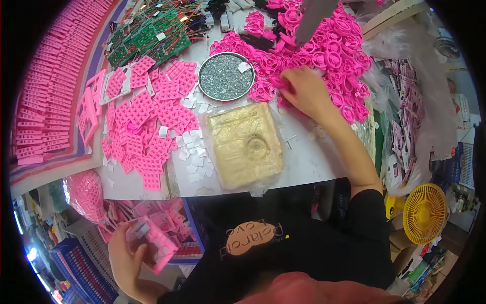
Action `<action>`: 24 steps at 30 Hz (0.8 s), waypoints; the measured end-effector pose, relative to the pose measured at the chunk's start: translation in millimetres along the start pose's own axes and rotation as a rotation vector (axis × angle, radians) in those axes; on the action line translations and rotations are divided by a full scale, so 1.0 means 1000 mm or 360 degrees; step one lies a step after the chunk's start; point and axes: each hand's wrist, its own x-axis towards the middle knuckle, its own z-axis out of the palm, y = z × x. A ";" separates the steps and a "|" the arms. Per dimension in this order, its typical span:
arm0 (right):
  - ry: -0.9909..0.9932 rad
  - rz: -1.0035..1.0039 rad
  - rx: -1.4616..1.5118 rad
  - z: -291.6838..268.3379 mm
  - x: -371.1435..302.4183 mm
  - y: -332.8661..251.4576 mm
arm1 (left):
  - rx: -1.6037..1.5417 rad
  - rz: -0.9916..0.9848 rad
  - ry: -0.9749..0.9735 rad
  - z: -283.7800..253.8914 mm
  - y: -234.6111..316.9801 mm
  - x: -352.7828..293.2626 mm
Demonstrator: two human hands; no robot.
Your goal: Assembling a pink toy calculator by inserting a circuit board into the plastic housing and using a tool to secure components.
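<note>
Low on the left, my left hand (126,258) grips a pink plastic casing (161,245) over a bin of similar pink parts (172,217). My right hand (308,91) reaches to the near edge of a heap of bright pink ring-shaped plastic parts (334,55). Its fingers are closed on a pink ring-shaped part (280,82), partly hidden by the hand. Left of that heap stands a round metal dish of small screws (225,77). A yellowish wrapped block with a round hollow (245,144) lies at the table's near edge.
Pink button pads (136,131) and small white squares (192,157) cover the table's left. Green circuit boards with wires (152,38) lie behind. Rows of pink strips (55,86) fill the far left. A dark tool (314,20) hangs over the ring heap. A yellow basket (424,214) is at right.
</note>
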 end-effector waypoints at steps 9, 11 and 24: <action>0.0235 0.0221 0.0291 0.000 -0.004 0.004 | -0.1133 0.0795 0.0085 0.094 0.142 0.127; 0.0239 0.0258 0.0695 -0.025 -0.012 -0.036 | -0.1924 0.0610 -0.0312 0.117 0.187 0.156; -0.0078 -0.0191 0.0685 -0.010 -0.072 -0.091 | -0.1436 0.0703 -0.0799 0.119 0.221 0.188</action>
